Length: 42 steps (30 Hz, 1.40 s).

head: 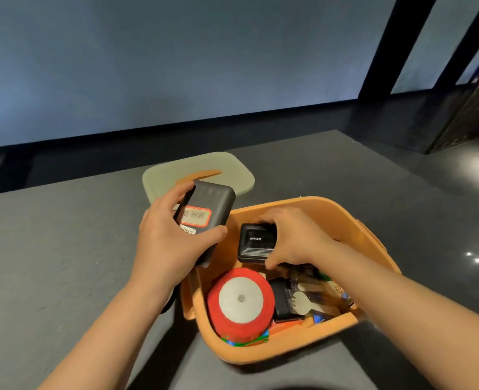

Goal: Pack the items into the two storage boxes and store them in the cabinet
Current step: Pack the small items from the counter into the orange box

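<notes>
While the left hand (pixel 170 237) grips a power bank (pixel 204 218) beside the orange box (pixel 373 243), the right hand (pixel 294 237) pinches a black charger (pixel 256 243) inside it — above a red ribbon spool (pixel 241 302).

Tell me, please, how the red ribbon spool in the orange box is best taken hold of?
Come from above with a hand and grip the red ribbon spool across its round rim: its flat grey face points up, and the orange box walls block the sides.
</notes>
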Available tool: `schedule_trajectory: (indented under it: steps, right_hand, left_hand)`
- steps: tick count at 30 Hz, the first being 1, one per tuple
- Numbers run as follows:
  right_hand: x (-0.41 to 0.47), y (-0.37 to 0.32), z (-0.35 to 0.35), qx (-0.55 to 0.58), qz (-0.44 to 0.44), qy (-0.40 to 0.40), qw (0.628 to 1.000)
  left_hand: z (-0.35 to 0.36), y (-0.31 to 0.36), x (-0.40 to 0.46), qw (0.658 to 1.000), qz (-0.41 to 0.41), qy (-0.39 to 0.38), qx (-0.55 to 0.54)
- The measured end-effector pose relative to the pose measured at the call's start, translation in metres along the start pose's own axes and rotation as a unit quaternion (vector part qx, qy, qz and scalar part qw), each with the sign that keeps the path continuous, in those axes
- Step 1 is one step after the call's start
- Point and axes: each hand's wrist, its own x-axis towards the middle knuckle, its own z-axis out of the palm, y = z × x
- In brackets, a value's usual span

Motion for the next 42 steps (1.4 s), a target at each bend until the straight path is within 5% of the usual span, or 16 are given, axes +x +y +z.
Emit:
schedule_trajectory:
  steps: [5, 17, 20, 22, 25, 28, 32, 36, 42]
  right_hand:
    - [0.012, 0.011, 0.003, -0.020, -0.107, -0.105, 0.989]
    - [0.010, 0.017, 0.023, 0.047, -0.061, -0.112, 0.991]
    - [0.002, 0.019, 0.003, 0.048, -0.024, -0.066, 0.996]
    - [-0.009, 0.018, -0.015, 0.149, 0.030, 0.037, 0.988]
    - [-0.031, 0.001, -0.028, 0.422, 0.109, 0.166, 0.885]
    - [-0.048, -0.028, -0.015, 0.638, 0.129, 0.056, 0.757]
    - [-0.054, -0.042, -0.007, 0.716, 0.131, 0.074, 0.681]
    - [-0.053, -0.032, -0.011, 0.696, 0.149, 0.089, 0.696]
    - [-0.048, -0.018, -0.032, 0.633, 0.118, 0.003, 0.765]
  left_hand:
    - [0.006, 0.000, -0.001, 1.000, -0.003, -0.007, -0.007]
    - [0.015, 0.010, -0.003, 1.000, -0.001, -0.027, 0.005]
    - [0.016, 0.016, -0.001, 0.999, 0.004, -0.031, -0.006]
    - [0.020, 0.020, 0.001, 0.999, 0.006, -0.039, -0.009]
    - [0.031, 0.029, 0.001, 0.998, 0.005, -0.057, -0.038]
    - [0.043, 0.037, -0.002, 0.997, 0.003, -0.066, -0.048]
    - [0.047, 0.047, -0.005, 0.996, 0.015, -0.088, -0.028]
    - [0.032, 0.052, -0.001, 0.988, -0.048, -0.144, -0.033]
    - [0.009, 0.058, 0.013, 0.938, -0.211, -0.213, -0.176]
